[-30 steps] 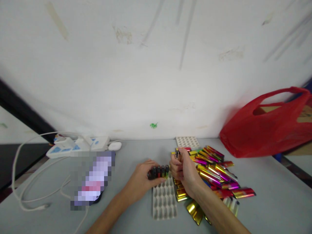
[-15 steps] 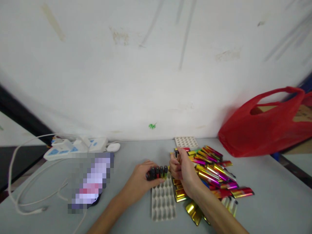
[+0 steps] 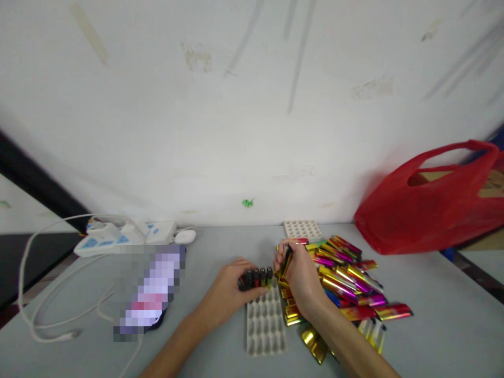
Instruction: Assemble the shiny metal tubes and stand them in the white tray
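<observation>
Black-capped tubes (image 3: 262, 276) | left hand (image 3: 235, 283) clamped on them | right hand (image 3: 302, 274) clasps dark piece (image 3: 287, 257), now more exposed

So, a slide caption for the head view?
Black-topped pieces in left hand at pocketed tray; dark item in right hand, by glossy pile.

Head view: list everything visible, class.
Wall: 1, white, back.
Table: 1, grey, below.
Bar: 1, black, left.
Power strip: 1, white, left.
Rounded device: 1, white, left.
Cables: several, white, left.
Phone: 1, pixelated purple, left.
Carrier bag: 1, red, right.
Cardboard: 1, brown, right.
Near tray: 1, white, centre.
Back tray: 1, white, back.
Shiny pieces: many, mixed colours, right.
Capped pieces: 4+, black tops, centre.
Left hand: 1, holding capped pieces.
Right hand: 1, holding dark piece.
</observation>
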The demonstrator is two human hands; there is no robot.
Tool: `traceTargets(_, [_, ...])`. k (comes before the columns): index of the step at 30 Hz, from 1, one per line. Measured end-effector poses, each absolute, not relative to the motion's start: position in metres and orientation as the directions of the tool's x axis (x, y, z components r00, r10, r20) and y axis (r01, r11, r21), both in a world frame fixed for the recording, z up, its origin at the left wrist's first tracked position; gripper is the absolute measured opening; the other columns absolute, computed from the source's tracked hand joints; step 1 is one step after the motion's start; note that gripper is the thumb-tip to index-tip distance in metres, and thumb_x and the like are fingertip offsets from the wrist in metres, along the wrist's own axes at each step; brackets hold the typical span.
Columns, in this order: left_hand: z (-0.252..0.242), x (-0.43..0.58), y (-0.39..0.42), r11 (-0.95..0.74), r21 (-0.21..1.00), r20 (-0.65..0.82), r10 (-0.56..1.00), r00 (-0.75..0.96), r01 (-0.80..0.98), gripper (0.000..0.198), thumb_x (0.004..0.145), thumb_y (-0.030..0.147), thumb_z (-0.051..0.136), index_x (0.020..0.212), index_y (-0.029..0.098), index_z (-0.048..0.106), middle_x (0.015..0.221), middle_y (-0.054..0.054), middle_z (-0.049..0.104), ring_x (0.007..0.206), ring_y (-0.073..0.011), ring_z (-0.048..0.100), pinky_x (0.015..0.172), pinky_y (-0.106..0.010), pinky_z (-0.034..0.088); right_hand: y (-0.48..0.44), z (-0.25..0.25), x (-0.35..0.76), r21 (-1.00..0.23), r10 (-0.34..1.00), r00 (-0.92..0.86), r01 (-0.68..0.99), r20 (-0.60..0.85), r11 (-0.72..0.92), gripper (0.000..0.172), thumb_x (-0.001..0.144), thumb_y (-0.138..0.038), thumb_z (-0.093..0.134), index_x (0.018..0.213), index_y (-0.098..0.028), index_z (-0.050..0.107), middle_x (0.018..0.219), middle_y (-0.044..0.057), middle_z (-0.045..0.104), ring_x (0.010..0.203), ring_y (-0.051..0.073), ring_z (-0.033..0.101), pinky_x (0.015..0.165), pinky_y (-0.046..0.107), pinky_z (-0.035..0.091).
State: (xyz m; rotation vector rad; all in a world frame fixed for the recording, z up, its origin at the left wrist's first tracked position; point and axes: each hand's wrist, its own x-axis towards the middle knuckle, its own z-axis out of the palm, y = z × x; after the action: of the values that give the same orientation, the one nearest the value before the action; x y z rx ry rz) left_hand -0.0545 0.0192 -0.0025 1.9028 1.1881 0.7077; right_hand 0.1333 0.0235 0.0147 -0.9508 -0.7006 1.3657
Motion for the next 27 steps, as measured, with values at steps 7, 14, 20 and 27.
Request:
traceTargets(7, [0.000,-0.054,0.018,-0.259,0.842,0.053,0.913,0.405,0.474,0.020,0.082,0.032,0.092,0.094,0.019,0.083,0.090,-0.002,0.074,0.091,-0.0264,0.070,0.080,-0.031,0.046,0.013,0.024,0.124,-0.804,0.982,0.079,-0.587,-0.173,-0.094,0.028,0.079,-0.046,0.067,0.065,-0.024,0.059,0.063,-0.002,0.050,0.060,0.017,0.045,0.061,0.030,0.042])
traceTargets(14, [-0.003,-0.054,0.019,-0.267,0.840,0.064,0.913,0.402,0.473,0.018,0.082,0.031,0.091,0.090,0.019,0.081,0.087,-0.001,0.072,0.087,-0.0245,0.069,0.077,-0.030,0.045,0.010,0.016,0.120,-0.808,0.981,0.101,-0.584,-0.168,-0.078,0.027,0.076,-0.045,0.066,0.060,-0.024,0.058,0.061,-0.002,0.047,0.063,0.018,0.041,0.063,0.032,0.037])
traceTargets(20, [-0.002,-0.053,0.018,-0.260,0.854,0.061,0.910,0.409,0.451,0.016,0.083,0.030,0.090,0.093,0.020,0.083,0.089,-0.001,0.075,0.090,-0.0246,0.070,0.080,-0.030,0.047,0.010,0.011,0.118,-0.844,0.986,0.127,-0.535,-0.111,-0.026,0.027,0.073,-0.045,0.062,0.056,-0.025,0.058,0.059,-0.001,0.048,0.063,0.019,0.042,0.064,0.033,0.036])
traceTargets(27, [0.000,-0.053,0.018,-0.254,0.849,0.052,0.913,0.405,0.464,0.019,0.081,0.033,0.089,0.094,0.020,0.083,0.092,-0.004,0.076,0.091,-0.0266,0.071,0.079,-0.031,0.049,0.009,0.008,0.119,-0.873,0.988,0.125,-0.487,-0.089,-0.017,0.021,0.074,-0.039,0.058,0.059,-0.025,0.058,0.059,-0.001,0.049,0.063,0.020,0.044,0.064,0.033,0.037])
